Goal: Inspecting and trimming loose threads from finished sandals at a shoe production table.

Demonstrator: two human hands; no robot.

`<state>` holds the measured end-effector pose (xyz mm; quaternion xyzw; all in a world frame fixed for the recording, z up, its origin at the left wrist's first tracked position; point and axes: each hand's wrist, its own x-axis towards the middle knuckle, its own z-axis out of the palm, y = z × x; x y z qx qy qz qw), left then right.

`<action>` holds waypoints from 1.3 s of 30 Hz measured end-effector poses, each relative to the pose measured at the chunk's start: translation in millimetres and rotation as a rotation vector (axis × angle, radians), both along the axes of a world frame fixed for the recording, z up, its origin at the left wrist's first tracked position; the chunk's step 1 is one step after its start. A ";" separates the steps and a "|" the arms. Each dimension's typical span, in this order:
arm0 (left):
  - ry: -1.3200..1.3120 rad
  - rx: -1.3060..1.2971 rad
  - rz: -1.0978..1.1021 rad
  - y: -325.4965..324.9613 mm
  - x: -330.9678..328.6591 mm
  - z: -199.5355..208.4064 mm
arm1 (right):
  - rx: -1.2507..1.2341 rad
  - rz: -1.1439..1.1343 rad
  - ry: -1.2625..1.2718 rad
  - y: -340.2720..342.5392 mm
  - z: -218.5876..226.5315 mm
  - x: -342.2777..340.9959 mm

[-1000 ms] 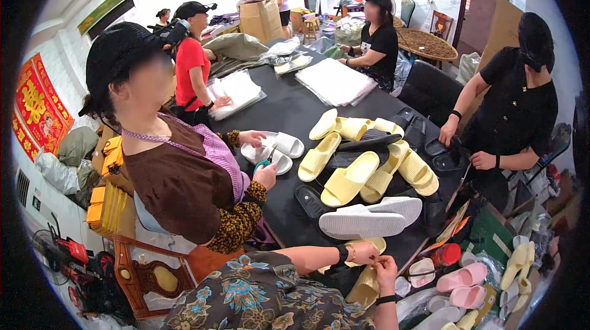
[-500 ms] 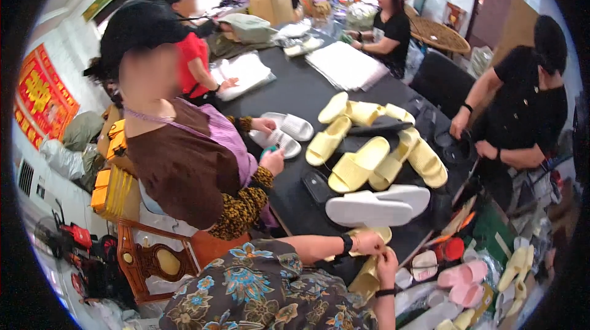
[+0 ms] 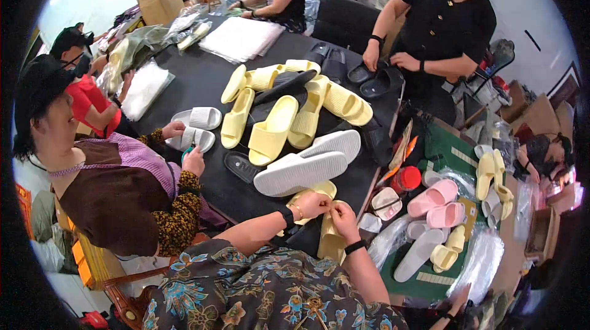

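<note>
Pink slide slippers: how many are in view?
2: one pink slide slipper at right, over the flat green surface; a second pink slipper just below it. Others may be hidden.

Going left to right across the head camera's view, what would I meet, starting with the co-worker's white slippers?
Co-worker's white slippers, leftmost black slipper, wearer's left hand, wearer's right hand, pink slippers, rightmost yellow slippers.

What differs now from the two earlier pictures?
The view has swung right: the slipper heap sits farther left in frame and more green surface shows. No grasp or release is visible; left hand and right hand stay together at the fingertips by a yellow slipper, and the heap looks unchanged.
</note>
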<state>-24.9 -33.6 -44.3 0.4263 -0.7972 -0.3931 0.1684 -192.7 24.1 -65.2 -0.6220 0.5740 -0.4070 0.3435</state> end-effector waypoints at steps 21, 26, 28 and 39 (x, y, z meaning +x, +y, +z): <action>-0.254 -0.477 0.047 -26.4 11.7 55.1 | 0.155 -0.007 0.574 33.4 30.7 -20.6; -0.390 -0.522 0.244 -53.2 39.9 65.8 | 0.105 -0.049 0.457 52.5 86.2 -60.4; -0.457 -0.522 0.308 -55.8 54.4 59.9 | 0.010 -0.081 0.425 65.1 113.9 -86.9; -0.410 -0.337 0.258 -26.6 46.8 52.1 | -0.217 -0.905 0.938 98.3 233.6 -263.6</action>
